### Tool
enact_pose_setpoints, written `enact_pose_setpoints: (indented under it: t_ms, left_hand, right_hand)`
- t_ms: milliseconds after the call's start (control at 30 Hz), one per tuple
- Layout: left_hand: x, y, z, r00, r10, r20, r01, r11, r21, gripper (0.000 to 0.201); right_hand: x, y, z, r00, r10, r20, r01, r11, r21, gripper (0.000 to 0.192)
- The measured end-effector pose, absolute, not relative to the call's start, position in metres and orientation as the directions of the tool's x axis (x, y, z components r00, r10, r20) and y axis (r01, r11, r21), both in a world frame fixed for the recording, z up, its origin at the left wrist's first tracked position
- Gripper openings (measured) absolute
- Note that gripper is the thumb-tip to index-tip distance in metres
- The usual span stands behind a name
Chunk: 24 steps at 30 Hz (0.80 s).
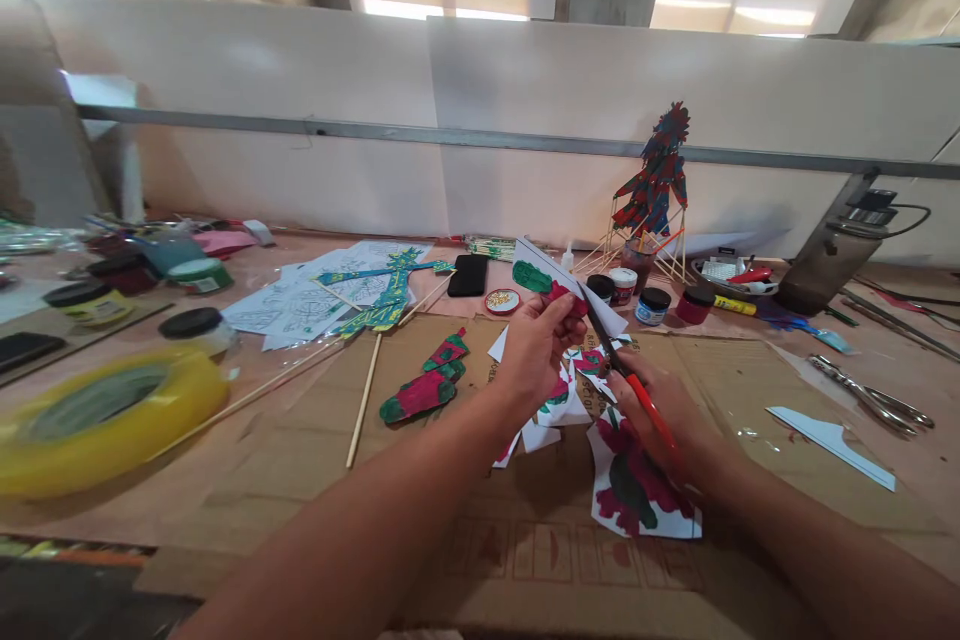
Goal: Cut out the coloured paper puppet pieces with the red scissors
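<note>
My left hand (546, 335) pinches a piece of white paper (541, 260) painted with green and magenta shapes. In my right hand (660, 405) is a pair of scissors (646, 402) with red handles, its dark blades at the paper's right edge. Under my hands lie white paper scraps (541, 437) with bits of paint. A larger painted sheet (637, 480), dark green and magenta, rests below my right hand, partly covered by it. Left of my left hand, cut-out painted pieces (421, 392) lie on the cardboard (300, 480).
A yellow tape roll (112, 410) and paint jars (86, 303) stand at left. A blue-green paper figure on sticks (390, 295) lies on drawn sheets (300, 305). Behind are a black phone (468, 275), more jars (652, 306) and a red-blue figure (660, 170). Metal pliers-like tool (870, 395) lies right.
</note>
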<state>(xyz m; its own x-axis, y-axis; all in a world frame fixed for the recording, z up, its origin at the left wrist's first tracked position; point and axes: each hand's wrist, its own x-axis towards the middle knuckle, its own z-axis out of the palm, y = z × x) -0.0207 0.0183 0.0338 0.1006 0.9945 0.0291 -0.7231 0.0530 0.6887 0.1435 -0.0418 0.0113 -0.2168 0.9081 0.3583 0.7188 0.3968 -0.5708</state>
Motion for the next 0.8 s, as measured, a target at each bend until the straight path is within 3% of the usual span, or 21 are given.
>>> enact_pose_setpoints:
  t_ms: [333,800]
  left_hand:
    - [-0.024,0.022,0.034,0.069,0.996,0.06,-0.716,0.008,0.698,0.04]
    - [-0.033,0.03,0.036,0.115,0.989,0.094,-0.592,-0.008,0.806,0.037]
  right_hand:
    - [0.142,-0.043,0.014,-0.186,0.928,0.322,0.718,0.352,-0.6,0.029]
    - [0.144,-0.042,0.006,-0.206,0.955,0.212,0.597,0.295,-0.746,0.03]
